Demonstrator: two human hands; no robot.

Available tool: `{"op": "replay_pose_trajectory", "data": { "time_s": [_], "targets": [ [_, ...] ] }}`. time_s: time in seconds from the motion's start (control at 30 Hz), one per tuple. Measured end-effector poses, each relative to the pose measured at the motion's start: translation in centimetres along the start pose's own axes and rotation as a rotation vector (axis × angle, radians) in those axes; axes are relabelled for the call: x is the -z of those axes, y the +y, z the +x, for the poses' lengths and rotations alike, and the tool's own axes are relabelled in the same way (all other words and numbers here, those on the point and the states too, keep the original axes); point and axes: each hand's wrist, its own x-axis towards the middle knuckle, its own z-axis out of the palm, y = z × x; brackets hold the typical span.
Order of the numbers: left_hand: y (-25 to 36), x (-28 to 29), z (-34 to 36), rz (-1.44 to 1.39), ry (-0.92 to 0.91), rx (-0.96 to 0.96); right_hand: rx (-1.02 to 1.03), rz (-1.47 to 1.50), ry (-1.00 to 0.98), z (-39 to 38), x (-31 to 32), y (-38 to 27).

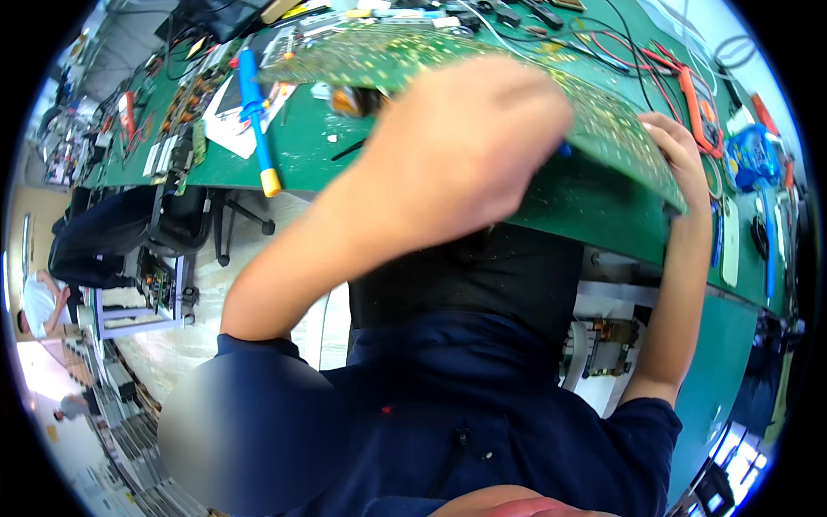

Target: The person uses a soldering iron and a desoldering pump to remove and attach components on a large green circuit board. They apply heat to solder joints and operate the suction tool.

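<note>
A large green circuit board (616, 129) is tilted up over the table, its solder-dotted face toward the far side. My right hand (679, 155) grips the board's right end, with fingers bent over its edge. In front of the board's middle, my left hand (474, 142) is curled and smeared by motion. The fingers of that hand are turned away, so what they hold is hidden. A small blue bit (564, 149) shows beside its knuckles. Under the board's left part, a brownish component (349, 102) is partly visible.
A blue solder sucker (256, 116) with a yellow end lies left on the green table (310, 168). On the right are an orange multimeter (699, 112) with cables and a blue packet (749, 159). A black chair (181, 220) stands left; tools and wires crowd the far side.
</note>
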Motion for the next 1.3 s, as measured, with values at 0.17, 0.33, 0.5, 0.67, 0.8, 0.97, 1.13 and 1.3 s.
{"op": "replay_pose_trajectory", "data": {
  "time_s": [0.17,0.33,0.5,0.67,0.8,0.97,1.13,1.3],
  "targets": [
    [-2.2,1.1,3.9,-0.196,-0.085,0.265,0.126,-0.076,0.055,-1.1,-2.5,-0.1],
    [-1.7,1.8,7.5,-0.300,-0.189,0.387,0.280,-0.787,0.275,-0.2,-2.6,0.5],
    [-1.0,0.4,9.7,-0.202,-0.262,0.541,0.262,-0.657,0.283,-0.2,-3.9,2.0],
    [-1.6,0.2,12.3,-0.116,-0.249,0.822,0.345,-0.716,0.200,0.7,-4.4,1.3],
    [-7.6,-0.3,10.7,-0.279,-0.237,0.485,0.413,-0.532,0.223,1.1,-4.2,2.4],
    [-9.1,-1.8,10.9,-0.357,-0.205,0.536,0.539,-0.900,0.523,0.2,-4.7,1.1],
    [-8.8,-1.6,9.6,-0.309,-0.177,0.401,0.740,-0.961,0.321,-1.0,-7.5,0.4],
    [-8.7,-2.1,10.4,-0.228,-0.180,0.480,0.636,-1.036,0.202,-1.3,-8.4,0.2]
  ]
}}
